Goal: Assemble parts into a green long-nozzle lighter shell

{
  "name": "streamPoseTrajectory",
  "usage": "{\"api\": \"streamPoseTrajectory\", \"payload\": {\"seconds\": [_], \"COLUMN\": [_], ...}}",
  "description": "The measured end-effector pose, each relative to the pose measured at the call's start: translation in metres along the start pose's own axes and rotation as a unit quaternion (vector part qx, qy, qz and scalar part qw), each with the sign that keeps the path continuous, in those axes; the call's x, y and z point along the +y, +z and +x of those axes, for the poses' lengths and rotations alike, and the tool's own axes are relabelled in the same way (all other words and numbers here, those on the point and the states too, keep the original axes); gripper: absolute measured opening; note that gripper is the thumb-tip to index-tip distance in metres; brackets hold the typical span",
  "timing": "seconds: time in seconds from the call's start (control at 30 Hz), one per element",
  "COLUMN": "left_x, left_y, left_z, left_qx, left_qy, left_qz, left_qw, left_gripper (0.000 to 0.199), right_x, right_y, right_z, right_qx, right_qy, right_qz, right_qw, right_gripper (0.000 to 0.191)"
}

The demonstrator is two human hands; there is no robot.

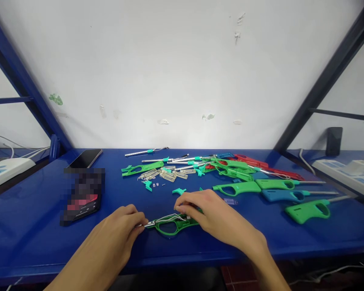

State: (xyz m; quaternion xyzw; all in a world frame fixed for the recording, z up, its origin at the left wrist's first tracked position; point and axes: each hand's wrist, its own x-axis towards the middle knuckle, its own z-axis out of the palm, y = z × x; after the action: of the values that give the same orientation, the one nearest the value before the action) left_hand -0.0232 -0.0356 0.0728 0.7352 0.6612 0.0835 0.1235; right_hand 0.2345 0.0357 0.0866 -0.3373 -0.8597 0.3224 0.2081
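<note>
A green lighter handle half [183, 227] is lying flat near the front edge of the blue table [157, 250], its inner side facing up and its length running roughly left to right, tilting slightly upward toward the right in view. Its oval finger loop is showing toward the left, the blue surface appearing through the opening. A slim, shiny metal tube [151, 223] is sitting at the left end, only a short stretch of it showing. Thin white wires [166, 218] are running from beside the tube along the loop's upper edge toward the middle, bowing slightly. The handle's right end is staying out of sight, covered.
</note>
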Motion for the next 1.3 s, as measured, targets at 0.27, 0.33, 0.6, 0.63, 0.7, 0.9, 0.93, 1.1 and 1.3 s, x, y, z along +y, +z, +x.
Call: {"api": "streamPoseTrajectory", "payload": {"seconds": [0.27,0.33,0.6,0.63,0.7,0.9,0.93,1.1,1.3], "left_x": [0.008,0.010,0.040,0.044,0.050,0.056,0.056,0.049,0.019], "left_y": [-0.003,-0.002,0.000,0.002,0.004,0.010,0.010,0.003,-0.004], "left_z": [-0.001,-0.003,0.026,0.035,0.053,0.084,0.086,0.076,0.025], "left_qx": [-0.020,-0.021,0.053,0.056,0.066,0.050,0.046,0.064,0.063], "left_qy": [-0.016,-0.029,-0.004,0.010,0.032,0.015,0.012,0.011,0.037], "left_qz": [0.032,0.043,0.049,0.047,0.048,0.087,0.090,0.078,0.008], "left_qw": [0.999,0.998,0.997,0.997,0.996,0.995,0.995,0.995,0.997], "left_gripper": [0.040,0.040,0.037,0.034,0.030,0.030,0.029,0.027,0.025], "right_x": [0.011,0.014,0.027,0.028,0.030,0.032,0.032,0.032,0.031], "right_y": [0.001,0.004,0.025,0.027,0.030,0.033,0.034,0.035,0.034], "right_z": [-0.010,-0.011,-0.017,-0.018,-0.018,-0.018,-0.018,-0.019,-0.018], "right_qx": [-0.010,-0.002,0.071,0.079,0.090,0.099,0.099,0.105,0.104], "right_qy": [0.000,-0.012,-0.046,-0.049,-0.055,-0.063,-0.064,-0.067,-0.069], "right_qz": [0.025,0.026,0.033,0.035,0.036,0.028,0.027,0.028,0.047], "right_qw": [1.000,1.000,0.996,0.995,0.994,0.993,0.993,0.992,0.991], "right_gripper": [0.025,0.025,0.011,0.008,0.007,0.011,0.011,0.012,0.013]}}
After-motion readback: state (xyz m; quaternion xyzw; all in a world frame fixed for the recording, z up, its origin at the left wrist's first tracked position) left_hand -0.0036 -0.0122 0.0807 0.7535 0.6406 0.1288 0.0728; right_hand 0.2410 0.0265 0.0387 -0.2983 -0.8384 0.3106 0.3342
